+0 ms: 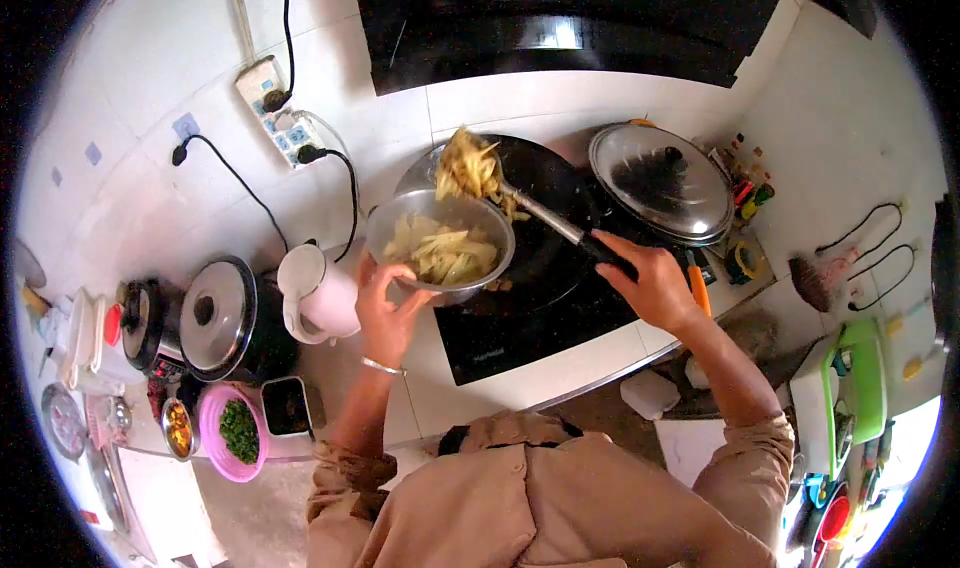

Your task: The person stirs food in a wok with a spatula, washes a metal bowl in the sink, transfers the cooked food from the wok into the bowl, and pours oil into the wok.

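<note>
Got a metal bowl [420, 205] of yellowish strips [450, 253] pinched in the left hand [387, 306] and a loaded scoop [545, 214] gripped in the closed right hand [652, 280], kinda over the wok's [560, 168] left side.

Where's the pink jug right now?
In the head view, the pink jug is on the counter left of the hob, between the black pot and the left hand.

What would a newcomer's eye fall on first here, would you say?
Most likely the heaped ladle, held in the right hand above the wok, and the steel bowl of pale strips in the left hand. Next, perhaps, the bright pink basin of greens on the counter at left.
</note>
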Demonstrator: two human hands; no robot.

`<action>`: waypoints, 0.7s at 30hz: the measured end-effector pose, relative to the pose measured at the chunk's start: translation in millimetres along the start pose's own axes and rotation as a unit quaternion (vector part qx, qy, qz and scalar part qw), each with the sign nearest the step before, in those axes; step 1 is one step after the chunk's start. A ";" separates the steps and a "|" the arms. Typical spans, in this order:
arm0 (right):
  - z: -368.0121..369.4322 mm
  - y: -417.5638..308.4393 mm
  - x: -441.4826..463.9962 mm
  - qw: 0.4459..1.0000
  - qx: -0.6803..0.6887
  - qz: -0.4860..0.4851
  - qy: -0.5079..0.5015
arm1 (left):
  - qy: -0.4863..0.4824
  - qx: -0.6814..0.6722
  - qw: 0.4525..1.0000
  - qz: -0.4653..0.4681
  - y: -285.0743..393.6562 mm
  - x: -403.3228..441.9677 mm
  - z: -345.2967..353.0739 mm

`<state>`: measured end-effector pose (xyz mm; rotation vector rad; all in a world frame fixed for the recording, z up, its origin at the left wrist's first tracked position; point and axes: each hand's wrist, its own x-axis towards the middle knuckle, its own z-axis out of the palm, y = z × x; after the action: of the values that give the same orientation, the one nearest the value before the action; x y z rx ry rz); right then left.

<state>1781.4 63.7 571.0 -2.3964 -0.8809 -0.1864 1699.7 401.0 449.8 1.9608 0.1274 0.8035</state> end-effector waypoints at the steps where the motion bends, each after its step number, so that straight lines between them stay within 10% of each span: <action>1: -6.0 -8.4 -4.6 0.996 -0.073 -0.048 -0.014 | -0.001 -0.004 1.000 -0.001 5.2 1.9 4.5; 9: -37.3 26.4 9.5 0.992 -0.123 -0.013 0.028 | 0.015 -0.030 0.999 -0.007 8.2 0.4 -2.2; 14: -77.0 63.1 71.8 0.880 0.040 0.289 -0.375 | 0.012 -0.002 0.999 -0.034 19.2 -5.9 -36.6; 21: -61.0 73.8 115.4 0.794 0.107 0.314 -0.510 | 0.067 0.046 0.996 -0.046 32.0 -18.0 -87.0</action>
<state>1921.1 47.5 623.0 -2.3211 -0.3792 1.4930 1627.4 442.4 494.0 1.9705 0.3376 0.8819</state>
